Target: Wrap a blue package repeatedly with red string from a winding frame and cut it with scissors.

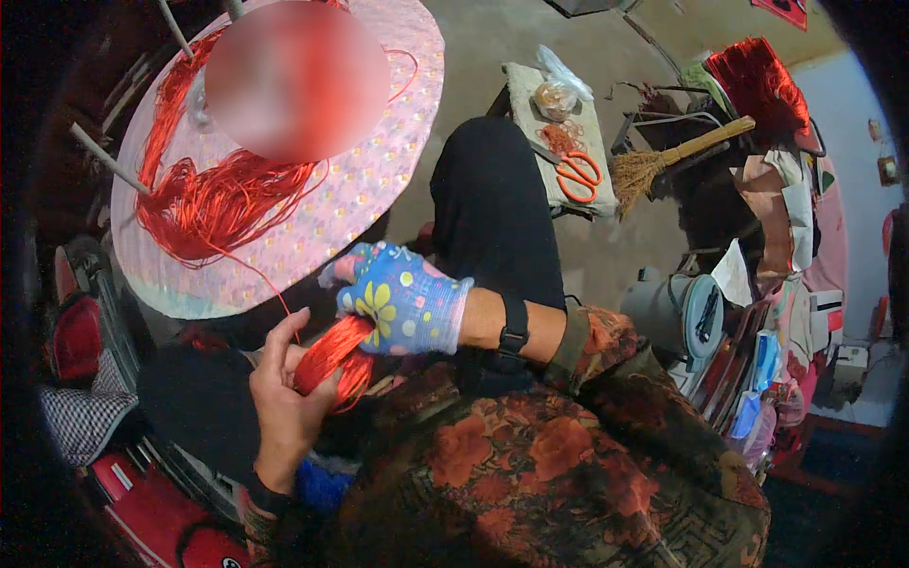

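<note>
In front of my body I hold a bundle of shiny red cord (333, 358) between both hands. My bare left hand (284, 383) is closed around its left side, thumb and fingers curved about it. My right hand (398, 298), in a blue flowered glove, is closed on the bundle's upper right; its fingertips are partly hidden. One thin strand runs from the left fingers up to a loose red skein (222, 208). That skein lies on a large round board (379, 199) covered in pink patterned cloth, with pale pegs (109, 156) at its left edge. A blurred patch hides the board's upper middle.
A cloth-topped stool (523, 99) bears orange-handled scissors (578, 177), a tape roll (555, 99) and red thread scraps. Right of it are a straw broom (682, 156), more red cord (757, 85) and a grey bucket (653, 308). A checked cloth (85, 417) lies at left.
</note>
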A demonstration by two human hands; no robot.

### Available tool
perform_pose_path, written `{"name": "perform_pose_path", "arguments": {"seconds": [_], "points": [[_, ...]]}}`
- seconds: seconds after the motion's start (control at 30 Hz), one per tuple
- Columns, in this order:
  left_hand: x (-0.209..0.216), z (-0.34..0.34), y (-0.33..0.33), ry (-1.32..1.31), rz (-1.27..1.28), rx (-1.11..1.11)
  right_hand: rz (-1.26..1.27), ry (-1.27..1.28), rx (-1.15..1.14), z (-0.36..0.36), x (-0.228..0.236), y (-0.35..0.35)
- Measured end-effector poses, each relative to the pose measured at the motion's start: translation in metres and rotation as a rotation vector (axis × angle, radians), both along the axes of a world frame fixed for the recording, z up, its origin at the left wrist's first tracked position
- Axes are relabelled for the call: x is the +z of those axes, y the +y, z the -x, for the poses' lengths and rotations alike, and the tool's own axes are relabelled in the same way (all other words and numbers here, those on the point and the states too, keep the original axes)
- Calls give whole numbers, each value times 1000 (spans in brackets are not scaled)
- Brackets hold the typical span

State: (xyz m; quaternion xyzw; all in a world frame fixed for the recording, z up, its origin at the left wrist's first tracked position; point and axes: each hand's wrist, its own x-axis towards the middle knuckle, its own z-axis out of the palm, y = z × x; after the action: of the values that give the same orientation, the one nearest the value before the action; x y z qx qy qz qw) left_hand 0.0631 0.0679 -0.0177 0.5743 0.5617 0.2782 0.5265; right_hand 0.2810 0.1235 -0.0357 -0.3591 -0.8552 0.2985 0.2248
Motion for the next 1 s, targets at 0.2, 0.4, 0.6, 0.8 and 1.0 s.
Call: {"name": "perform_pose_path", "arguments": {"seconds": [0.2,0.4,0.6,0.8,1.0], "points": [[3,0,2,-58,92,45,5,-261,3,6,23,1],[10,-2,10,176,-300,-116,5,-389,128,31,25,14],[9,-8,13,156,-428,22,17,-129,174,64,34,14],[0,-10,19,25,-322,170,45,19,49,70,21,14],[-2,7,17,-137,310,58,35,114,28,49,26,11]]}}
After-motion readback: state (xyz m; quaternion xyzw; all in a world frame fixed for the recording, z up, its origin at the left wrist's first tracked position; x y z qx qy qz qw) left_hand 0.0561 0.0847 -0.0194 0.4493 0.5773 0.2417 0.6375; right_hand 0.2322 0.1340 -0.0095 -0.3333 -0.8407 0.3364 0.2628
